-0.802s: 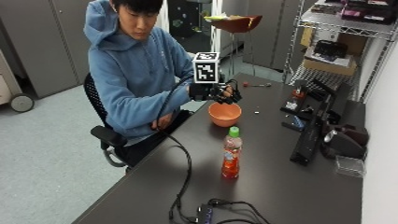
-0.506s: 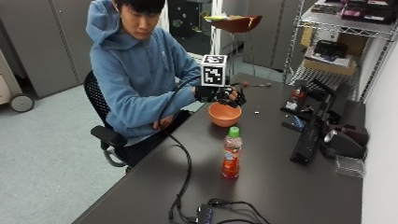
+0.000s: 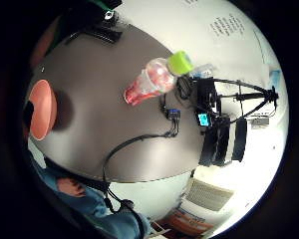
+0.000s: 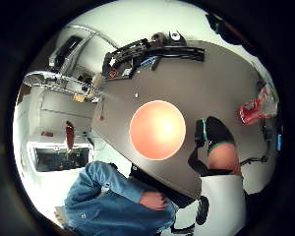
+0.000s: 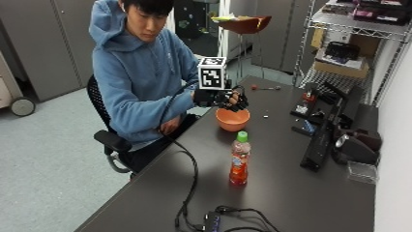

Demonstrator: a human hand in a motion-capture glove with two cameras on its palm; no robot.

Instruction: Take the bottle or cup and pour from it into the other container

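A clear bottle (image 5: 239,160) with a green cap and red drink stands upright on the dark table (image 5: 283,193); it also shows in the little finger side view as the bottle (image 3: 152,79). An orange bowl (image 5: 232,119) sits farther along the table, nearer the person, and the thumb side view shows the bowl (image 4: 157,130) empty. My gloved right hand (image 5: 225,99) hovers just above the bowl with fingers loosely curled, holding nothing. The bottle stands a good way from the hand.
Black stands and camera gear (image 5: 325,130) line the table's wall side. A cable (image 5: 192,179) runs from the glove down the table to a small box (image 5: 215,222) near the front edge. The person's bare hand (image 5: 169,126) rests at their lap.
The gloved hand has drifted slightly along above the bowl; the bottle and the bowl have stayed where they were.
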